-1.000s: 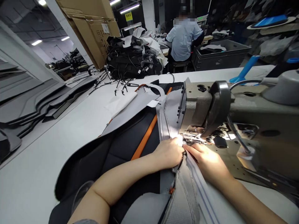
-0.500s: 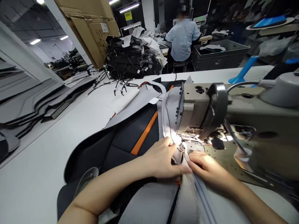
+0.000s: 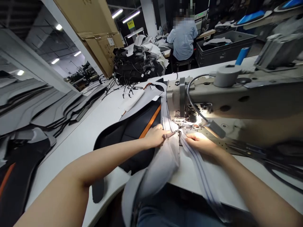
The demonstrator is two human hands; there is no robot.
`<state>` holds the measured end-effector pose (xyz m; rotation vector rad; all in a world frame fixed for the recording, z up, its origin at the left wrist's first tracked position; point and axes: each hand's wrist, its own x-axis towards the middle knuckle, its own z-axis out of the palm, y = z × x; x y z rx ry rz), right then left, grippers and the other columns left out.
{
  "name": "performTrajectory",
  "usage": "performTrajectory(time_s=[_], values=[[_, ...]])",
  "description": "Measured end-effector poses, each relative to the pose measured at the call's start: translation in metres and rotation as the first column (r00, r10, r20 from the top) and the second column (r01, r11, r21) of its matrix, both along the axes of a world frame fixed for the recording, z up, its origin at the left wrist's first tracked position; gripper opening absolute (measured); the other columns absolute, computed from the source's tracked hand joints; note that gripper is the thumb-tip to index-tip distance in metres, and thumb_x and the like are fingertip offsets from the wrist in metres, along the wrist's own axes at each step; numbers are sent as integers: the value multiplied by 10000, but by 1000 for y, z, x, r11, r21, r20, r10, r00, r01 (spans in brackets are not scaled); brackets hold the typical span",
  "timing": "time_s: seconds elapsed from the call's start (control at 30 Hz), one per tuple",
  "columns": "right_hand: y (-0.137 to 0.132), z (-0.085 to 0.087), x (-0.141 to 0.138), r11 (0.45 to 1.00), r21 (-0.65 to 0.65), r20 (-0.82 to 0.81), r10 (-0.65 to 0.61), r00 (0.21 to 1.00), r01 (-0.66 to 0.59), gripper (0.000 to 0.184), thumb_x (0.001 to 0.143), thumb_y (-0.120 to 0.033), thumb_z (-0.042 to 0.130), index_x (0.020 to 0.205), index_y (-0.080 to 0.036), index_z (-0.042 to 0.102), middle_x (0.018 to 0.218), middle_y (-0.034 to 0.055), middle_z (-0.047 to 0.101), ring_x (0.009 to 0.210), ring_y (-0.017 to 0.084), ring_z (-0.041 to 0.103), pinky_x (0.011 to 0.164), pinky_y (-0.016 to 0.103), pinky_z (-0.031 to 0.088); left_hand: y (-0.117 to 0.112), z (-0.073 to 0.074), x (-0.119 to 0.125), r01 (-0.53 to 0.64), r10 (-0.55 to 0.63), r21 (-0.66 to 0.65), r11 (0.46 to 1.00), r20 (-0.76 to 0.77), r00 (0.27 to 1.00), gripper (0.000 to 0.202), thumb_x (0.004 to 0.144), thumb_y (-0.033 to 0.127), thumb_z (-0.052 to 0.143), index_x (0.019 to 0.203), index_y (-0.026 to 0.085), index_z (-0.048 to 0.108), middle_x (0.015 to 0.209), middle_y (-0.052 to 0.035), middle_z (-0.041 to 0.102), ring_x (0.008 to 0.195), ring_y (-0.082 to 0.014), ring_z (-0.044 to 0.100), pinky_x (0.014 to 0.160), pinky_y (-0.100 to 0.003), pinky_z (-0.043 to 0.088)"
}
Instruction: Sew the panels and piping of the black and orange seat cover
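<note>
My left hand (image 3: 155, 136) is closed on the fabric cover, its index finger stretched along the seam just before the lit needle area. The fabric cover has black panels (image 3: 131, 127), an orange stripe (image 3: 151, 121) and a grey part (image 3: 163, 157) that bends down over the table's front edge. Right of the seam, my right hand (image 3: 199, 141) pinches a whitish strip with blue lines (image 3: 200, 165), close to the presser foot. This strip trails down past the table edge. The sewing machine (image 3: 220, 94) stands over the seam; its needle tip is hard to make out in the glare.
Layered grey and black pieces (image 3: 56, 105) lie at the left. A heap of sewn pieces (image 3: 139, 63) and cardboard (image 3: 92, 31) stand at the back. Beyond the table, a person in a light blue shirt (image 3: 182, 39) sits beside a grey crate (image 3: 224, 47). A lamp (image 3: 214, 128) juts out near my right hand.
The view has swung and the machine appears farther left. My left hand has shifted from bunched fabric to the seam, and the cover's grey part now sags over the table edge. The right hand stays beside the needle.
</note>
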<state>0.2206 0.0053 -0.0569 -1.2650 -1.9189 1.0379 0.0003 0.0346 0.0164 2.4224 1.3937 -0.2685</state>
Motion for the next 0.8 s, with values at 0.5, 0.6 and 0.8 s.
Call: performTrajectory(time_s=[0.5, 0.6, 0.8], values=[[-42, 17, -75, 673, 612, 373, 218, 902, -415, 307, 773, -90, 481, 1059, -144, 579, 896, 60, 645, 844, 169, 565, 766, 269, 430, -49, 21, -25, -101, 115, -293, 951, 31, 993, 160, 627, 122, 620, 777, 156, 576, 678, 26, 554, 638, -144, 550, 570, -222, 423], [-43, 25, -72, 745, 584, 323, 153, 934, -324, 401, 781, -68, 415, 1158, -146, 524, 1026, 76, 618, 958, 169, 541, 825, 268, 423, -22, 41, -33, -135, 136, -38, 990, 27, 990, 103, 642, 53, 502, 651, 154, 522, 688, -8, 517, 726, -168, 537, 642, -247, 401], [-31, 12, -75, 878, 430, 343, 58, 937, -212, 184, 759, -87, 410, 774, -171, 574, 768, 59, 594, 743, 187, 546, 670, 294, 430, 5, 86, -34, -111, 103, 168, 980, 56, 993, 182, 746, 93, 389, 663, 167, 533, 731, -28, 552, 728, -152, 528, 688, -247, 378]])
